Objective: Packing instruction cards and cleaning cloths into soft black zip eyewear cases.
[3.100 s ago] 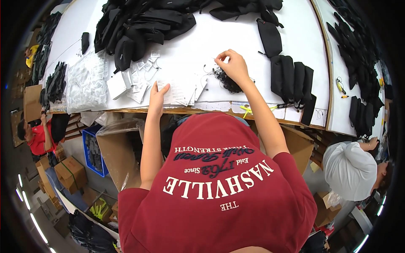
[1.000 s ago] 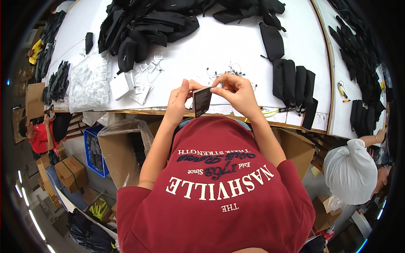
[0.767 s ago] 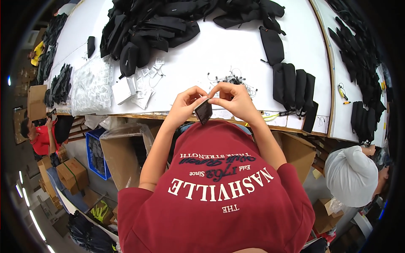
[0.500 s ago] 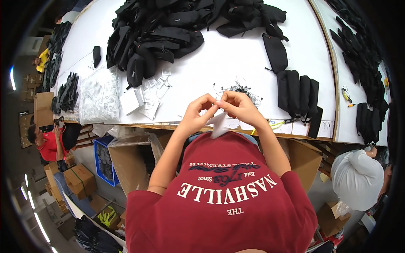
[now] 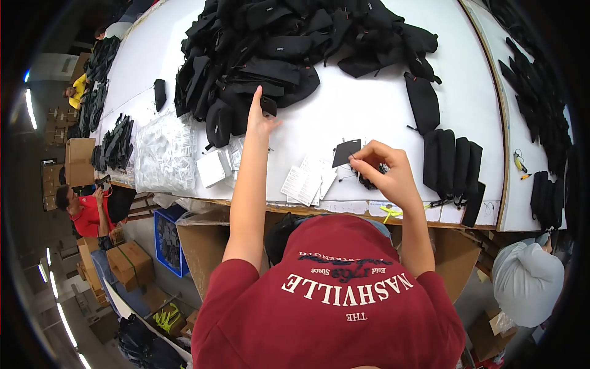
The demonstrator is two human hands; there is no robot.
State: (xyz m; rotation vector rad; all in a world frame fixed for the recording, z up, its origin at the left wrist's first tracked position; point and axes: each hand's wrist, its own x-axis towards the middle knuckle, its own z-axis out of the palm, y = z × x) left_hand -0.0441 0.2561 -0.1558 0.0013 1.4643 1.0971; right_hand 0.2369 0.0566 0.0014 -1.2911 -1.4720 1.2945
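Parted now, the two hands met at a tag in front of the dark red shirt (image 5: 258,307) half a second ago; since then the left hand (image 5: 263,118) has reached away to the heap of black pouches (image 5: 246,37) and the right hand (image 5: 382,170) has come to the near part of the bench (image 5: 362,111). Closest in, a yellow-green strip (image 5: 390,213) lies at the bench edge below the right wrist. That hand's thumb and finger are pinched together at the right edge of a black tag (image 5: 345,152), which shows flat and tilted; whether it touches the bench I cannot tell. Just beside it, to the left, white printed cards (image 5: 302,182) lie fanned and overlapping, while thin black loops (image 5: 370,183) sit partly hidden behind the right hand. A white stack of cards (image 5: 212,169) stands left of the left forearm, next to a clear bag of packets (image 5: 165,154). To the right, four black pouches (image 5: 452,163) lie side by side. Farther out, the left hand is at the front of the heap, its thumb raised apart from the blurred fingers; whether they grip any fabric I cannot tell.
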